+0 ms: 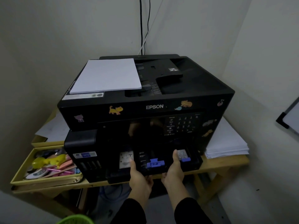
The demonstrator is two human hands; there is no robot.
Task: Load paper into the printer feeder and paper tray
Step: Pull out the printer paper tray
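Observation:
A black Epson printer (186,88) with cat stickers sits on a wooden table. A stack of white paper (106,76) lies on its top left, beside the document feeder (163,73). At the printer's lower front, the black paper tray (163,156) with blue guides sticks partly out and holds no paper that I can see. My left hand (139,175) grips the tray's front edge on the left, thumb on top. My right hand (174,168) grips it on the right, thumb up over the rim. Both sleeves are black.
A yellow box (21,173) of pens and small items sits left of the printer. A pile of white sheets (226,143) lies on the table (226,164) at right. Cables run up the wall corner. A green basket (76,219) shows at the bottom.

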